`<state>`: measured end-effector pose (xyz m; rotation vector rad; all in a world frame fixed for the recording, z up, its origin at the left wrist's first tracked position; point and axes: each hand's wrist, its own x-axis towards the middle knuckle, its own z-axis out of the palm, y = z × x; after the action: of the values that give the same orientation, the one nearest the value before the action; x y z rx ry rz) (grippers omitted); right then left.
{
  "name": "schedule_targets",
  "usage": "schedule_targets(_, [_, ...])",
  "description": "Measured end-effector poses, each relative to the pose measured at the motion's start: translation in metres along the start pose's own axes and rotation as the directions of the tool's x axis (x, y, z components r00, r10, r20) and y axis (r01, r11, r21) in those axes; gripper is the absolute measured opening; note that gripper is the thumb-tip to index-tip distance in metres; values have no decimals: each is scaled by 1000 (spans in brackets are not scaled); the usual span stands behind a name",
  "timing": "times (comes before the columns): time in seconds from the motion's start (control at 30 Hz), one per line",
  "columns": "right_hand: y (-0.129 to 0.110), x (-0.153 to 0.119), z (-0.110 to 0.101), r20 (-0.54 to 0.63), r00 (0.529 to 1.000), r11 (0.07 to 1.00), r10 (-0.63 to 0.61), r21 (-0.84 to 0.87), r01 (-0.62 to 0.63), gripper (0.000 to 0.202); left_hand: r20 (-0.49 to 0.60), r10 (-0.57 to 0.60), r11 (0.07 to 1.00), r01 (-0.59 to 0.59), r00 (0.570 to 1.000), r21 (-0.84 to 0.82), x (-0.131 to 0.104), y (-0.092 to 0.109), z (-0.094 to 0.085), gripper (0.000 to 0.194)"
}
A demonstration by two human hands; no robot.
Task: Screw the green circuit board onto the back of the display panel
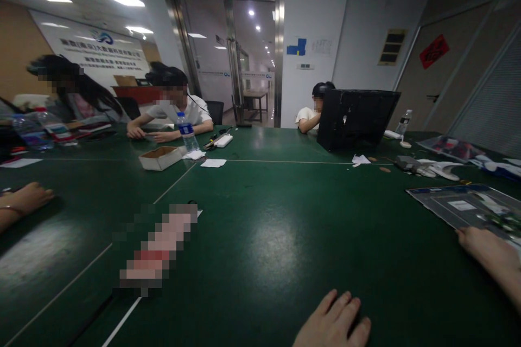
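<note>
My left hand (336, 321) rests palm down on the green table near the bottom edge, fingers slightly apart, holding nothing. At the right, my right hand (488, 249) is at the near left edge of a flat grey panel (437, 203), its fingers together against that edge; some fingers are hidden. The panel lies on the table, with a white label and a green circuit board (502, 222) on it.
The table (277, 190) has a blurred-out item left of centre, a white box (160, 158), a bottle (187, 133), a black monitor-like casing (358, 119), and white and dark parts (427, 167). Several people sit around; another person's hand (28, 199) is at far left.
</note>
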<state>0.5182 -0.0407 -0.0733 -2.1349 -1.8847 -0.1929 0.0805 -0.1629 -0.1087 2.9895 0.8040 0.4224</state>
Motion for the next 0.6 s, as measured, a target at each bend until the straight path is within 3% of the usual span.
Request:
schedule_targets(0.17, [-54, -19, 1, 159, 982, 989, 105, -116, -87, 37, -31, -25, 999, 24, 999, -23, 2, 1, 9, 31])
schedule_targets(0.33, [-127, -52, 1, 248, 969, 989, -3, -144, 40, 35, -23, -63, 994, 61, 998, -87, -2, -6, 8, 31])
schedule_targets(0.5, [-202, -92, 4, 231, 960, 963, -158, -177, 201, 37, 24, -142, 968, 144, 990, -205, -6, -19, -29, 62])
schedule_targets(0.6, [-244, -114, 7, 231, 946, 950, -226, -165, 266, 37, 34, -258, 937, 258, 966, -236, -8, -27, -55, 56])
